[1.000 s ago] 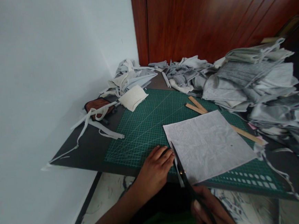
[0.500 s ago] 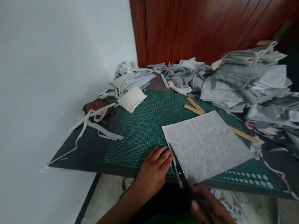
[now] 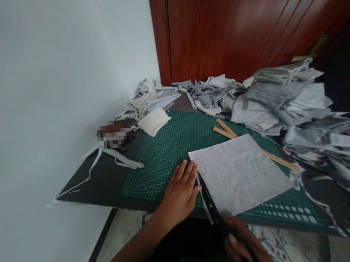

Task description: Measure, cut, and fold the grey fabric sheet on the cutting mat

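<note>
A square of pale grey cloth point(image 3: 242, 174) lies on the green cutting mat point(image 3: 159, 156), its near corner close to the table's front edge. My left hand point(image 3: 179, 191) rests flat at the cloth's left edge, fingers stretched toward the far left corner. Black scissors point(image 3: 211, 205) are in my right hand point(image 3: 241, 243), whose fingers wrap the handles. The blades point away from me along that left edge, beside my left fingers. A narrow cut strip point(image 3: 205, 207) of cloth trails left of the blades. My left fingers partly cover the blade tips.
Wooden strips point(image 3: 223, 131) lie beyond the cloth, with another ruler-like strip point(image 3: 282, 161) partly under its right side. Heaps of grey fabric point(image 3: 270, 103) fill the back and right. A cream cloth piece point(image 3: 154, 121) and fabric ties point(image 3: 124, 160) lie left, near the white wall point(image 3: 54, 96).
My left hand has slid forward along the cloth's left edge, toward the far corner. The scissors stay at nearly the same place on the cloth. The view has shifted slightly.
</note>
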### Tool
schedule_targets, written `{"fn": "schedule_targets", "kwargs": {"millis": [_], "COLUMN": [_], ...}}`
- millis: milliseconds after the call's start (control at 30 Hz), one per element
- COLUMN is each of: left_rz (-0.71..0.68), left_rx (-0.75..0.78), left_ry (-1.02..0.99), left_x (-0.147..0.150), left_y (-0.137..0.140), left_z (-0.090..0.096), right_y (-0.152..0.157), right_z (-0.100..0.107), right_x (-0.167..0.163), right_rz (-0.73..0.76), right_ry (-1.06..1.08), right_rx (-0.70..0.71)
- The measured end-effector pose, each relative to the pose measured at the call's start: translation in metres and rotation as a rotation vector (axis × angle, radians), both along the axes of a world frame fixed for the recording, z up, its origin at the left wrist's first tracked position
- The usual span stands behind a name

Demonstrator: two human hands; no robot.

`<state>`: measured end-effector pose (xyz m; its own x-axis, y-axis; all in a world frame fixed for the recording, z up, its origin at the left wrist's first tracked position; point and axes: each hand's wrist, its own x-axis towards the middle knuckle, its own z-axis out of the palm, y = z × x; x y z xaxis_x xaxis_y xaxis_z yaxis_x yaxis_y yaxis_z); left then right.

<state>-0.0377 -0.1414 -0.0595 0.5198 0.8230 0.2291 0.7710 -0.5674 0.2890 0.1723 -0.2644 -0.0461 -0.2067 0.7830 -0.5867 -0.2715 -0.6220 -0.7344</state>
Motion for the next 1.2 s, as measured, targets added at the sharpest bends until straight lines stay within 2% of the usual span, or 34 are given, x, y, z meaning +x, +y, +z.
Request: {"fn": "schedule_targets", "kwargs": {"millis": [333, 833, 1200], "left_rz": [0.040, 0.042, 0.049], "left_rx": [0.062, 0.086, 0.083], "left_ry": [0.026, 0.042, 0.029], "left_x": [0.003, 0.004, 0.004], "left_y": [0.000, -0.003, -0.004], "left_z": [-0.006, -0.006, -0.005], "right_y": [0.009, 0.029, 0.027], "right_z": [0.006, -0.013, 0.002], "right_x": [-0.004, -0.012, -0.017], "right_rz": [0.014, 0.089, 0.121], "right_ry": [-0.019, 0.039, -0.087], "right_rx": [-0.030, 0.068, 0.095]}}
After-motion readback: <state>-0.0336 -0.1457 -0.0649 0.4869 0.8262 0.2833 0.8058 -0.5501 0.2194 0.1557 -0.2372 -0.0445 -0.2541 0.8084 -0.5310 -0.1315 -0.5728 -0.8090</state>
